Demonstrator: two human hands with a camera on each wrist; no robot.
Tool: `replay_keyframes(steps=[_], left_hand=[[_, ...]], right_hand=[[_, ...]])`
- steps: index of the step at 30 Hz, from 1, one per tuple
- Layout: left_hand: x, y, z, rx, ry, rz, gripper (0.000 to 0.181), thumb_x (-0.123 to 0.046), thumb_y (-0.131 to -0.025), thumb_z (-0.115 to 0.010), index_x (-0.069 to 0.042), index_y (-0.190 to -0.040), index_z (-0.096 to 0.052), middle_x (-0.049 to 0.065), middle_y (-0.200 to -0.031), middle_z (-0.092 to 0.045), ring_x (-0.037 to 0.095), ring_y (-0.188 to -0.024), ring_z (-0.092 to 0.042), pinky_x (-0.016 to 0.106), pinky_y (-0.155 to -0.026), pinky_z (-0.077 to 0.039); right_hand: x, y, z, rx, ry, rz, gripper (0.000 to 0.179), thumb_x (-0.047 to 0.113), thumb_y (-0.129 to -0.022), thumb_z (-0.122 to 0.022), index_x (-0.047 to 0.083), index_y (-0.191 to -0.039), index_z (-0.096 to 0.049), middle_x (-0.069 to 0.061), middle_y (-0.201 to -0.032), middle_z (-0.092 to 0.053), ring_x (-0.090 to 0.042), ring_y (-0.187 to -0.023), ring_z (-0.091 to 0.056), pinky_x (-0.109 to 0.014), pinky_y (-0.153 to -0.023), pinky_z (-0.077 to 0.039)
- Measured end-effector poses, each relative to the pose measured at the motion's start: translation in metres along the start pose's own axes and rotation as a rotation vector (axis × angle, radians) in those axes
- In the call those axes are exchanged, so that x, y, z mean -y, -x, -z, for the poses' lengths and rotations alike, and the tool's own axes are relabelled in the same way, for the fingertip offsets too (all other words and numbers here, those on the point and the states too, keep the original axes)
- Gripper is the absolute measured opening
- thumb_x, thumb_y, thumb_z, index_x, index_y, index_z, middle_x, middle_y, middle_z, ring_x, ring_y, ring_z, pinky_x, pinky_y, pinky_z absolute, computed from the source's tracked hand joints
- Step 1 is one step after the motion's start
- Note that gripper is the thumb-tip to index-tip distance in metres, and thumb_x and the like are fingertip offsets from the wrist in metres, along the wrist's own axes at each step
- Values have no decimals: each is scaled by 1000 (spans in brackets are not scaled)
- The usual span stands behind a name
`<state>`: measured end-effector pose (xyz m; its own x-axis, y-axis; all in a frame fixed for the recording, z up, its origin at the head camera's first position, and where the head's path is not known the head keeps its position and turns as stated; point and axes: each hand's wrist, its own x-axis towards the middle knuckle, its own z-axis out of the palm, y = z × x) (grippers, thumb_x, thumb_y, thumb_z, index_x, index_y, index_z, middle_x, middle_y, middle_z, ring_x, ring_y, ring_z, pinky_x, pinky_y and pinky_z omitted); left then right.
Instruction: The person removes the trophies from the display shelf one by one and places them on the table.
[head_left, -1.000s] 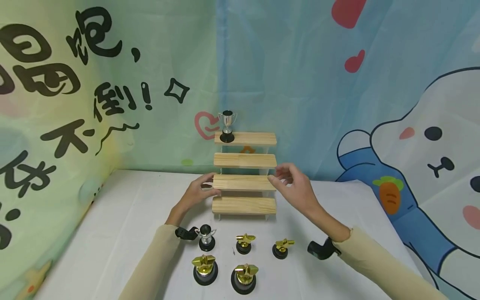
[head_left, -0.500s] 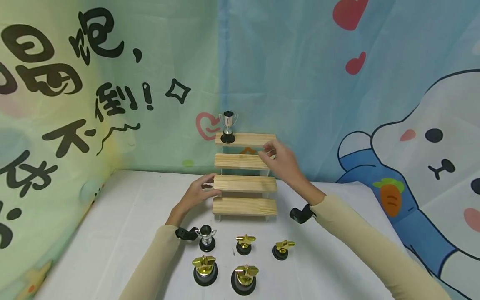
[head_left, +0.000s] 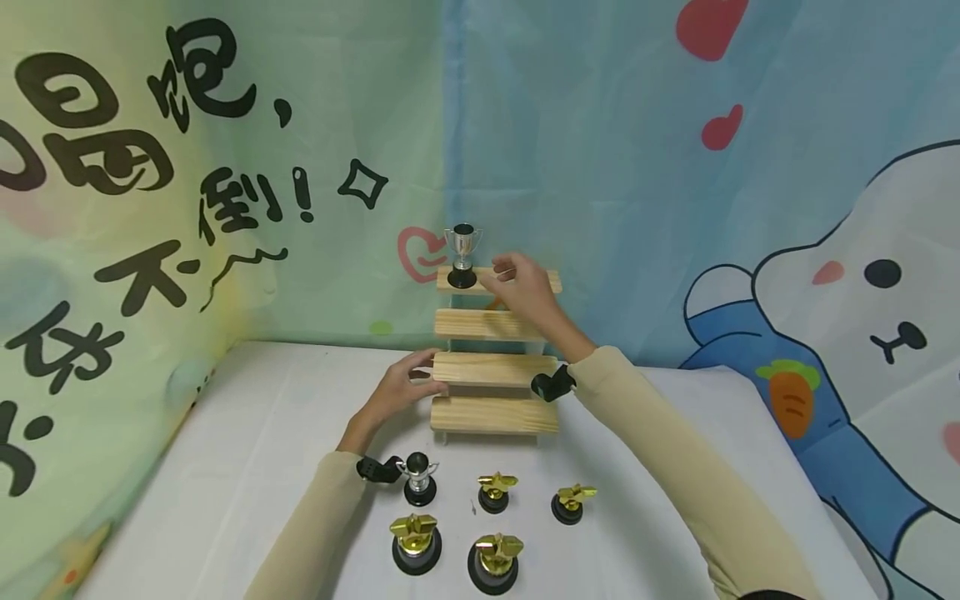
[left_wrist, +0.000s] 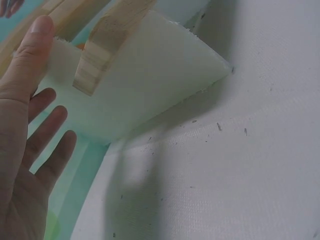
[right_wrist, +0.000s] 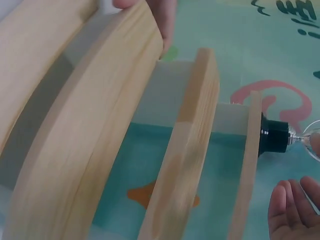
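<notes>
A stepped wooden display stand with several shelves rises at the back of the white table. On the left end of its top shelf stands a silver trophy cup on a black base. My right hand is just right of that cup, fingers loosely bent; in the right wrist view its thumb tip overlaps the cup's handle, and contact cannot be told. Beside the stand's left end, my left hand has its thumb at a lower shelf. Its fingers are extended and relaxed in the left wrist view.
In front of the stand are a second silver trophy cup and several gold-topped trophies on black bases. Behind the table hangs a printed backdrop. A black wrist camera overlaps the lower shelves' right end.
My right hand has moved up and left, from the right end of a lower shelf to beside the top-shelf silver cup. My left hand has stayed at the stand's left end.
</notes>
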<state>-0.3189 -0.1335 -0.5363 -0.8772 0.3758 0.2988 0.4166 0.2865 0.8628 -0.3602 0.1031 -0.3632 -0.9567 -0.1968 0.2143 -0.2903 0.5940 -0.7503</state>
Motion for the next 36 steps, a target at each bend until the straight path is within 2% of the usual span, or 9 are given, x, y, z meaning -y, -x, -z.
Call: replay_keyframes(steps=[6, 13, 16, 23, 29, 36], left_hand=[[0, -2, -1, 17, -18, -4, 67, -21, -80, -79, -3, -138, -51, 16, -129, -60, 31, -119, -59, 36, -100, -55], [2, -1, -1, 7, -20, -24, 67, -20, -79, -80, -2, -137, -51, 16, -129, -60, 31, -118, -59, 40, -100, -56], [3, -2, -1, 11, -20, -23, 67, -19, -79, -80, -1, -137, -51, 15, -128, -61, 30, -118, -59, 37, -100, -56], [3, -2, -1, 15, -27, -32, 67, -17, -80, -79, 0, -137, -50, 16, -128, -61, 31, -118, -59, 36, -100, -56], [2, -1, 1, 10, -40, -38, 68, -19, -80, -79, 3, -137, -49, 17, -128, -60, 32, -117, -59, 36, -99, -56], [2, -2, 3, 13, -46, -42, 68, -20, -80, -79, 2, -137, -50, 18, -128, -60, 33, -118, -59, 38, -99, -56]], right_hand=[[-5, -9, -2, 35, -46, -16, 53, 33, -94, -65, 5, -136, -52, -15, -130, -58, -29, -118, -57, -44, -97, -53], [2, -21, -13, 56, -48, -13, 54, 31, -93, -66, 4, -137, -52, -17, -131, -58, -30, -119, -57, -45, -99, -53], [5, -23, -20, 54, -36, -13, 50, 29, -92, -68, 3, -132, -56, -17, -128, -60, -31, -116, -59, -45, -97, -54], [12, -27, -33, 29, 22, -7, 30, 28, -92, -68, 3, -109, -64, -17, -114, -66, -31, -107, -63, -45, -90, -56], [15, -29, -39, -1, 57, 5, 28, 23, -92, -67, 1, -110, -63, -17, -112, -67, -31, -105, -65, -43, -90, -57], [14, -25, -36, -24, 60, -2, 31, 26, -90, -70, 3, -109, -62, -15, -110, -66, -29, -100, -65, -42, -83, -58]])
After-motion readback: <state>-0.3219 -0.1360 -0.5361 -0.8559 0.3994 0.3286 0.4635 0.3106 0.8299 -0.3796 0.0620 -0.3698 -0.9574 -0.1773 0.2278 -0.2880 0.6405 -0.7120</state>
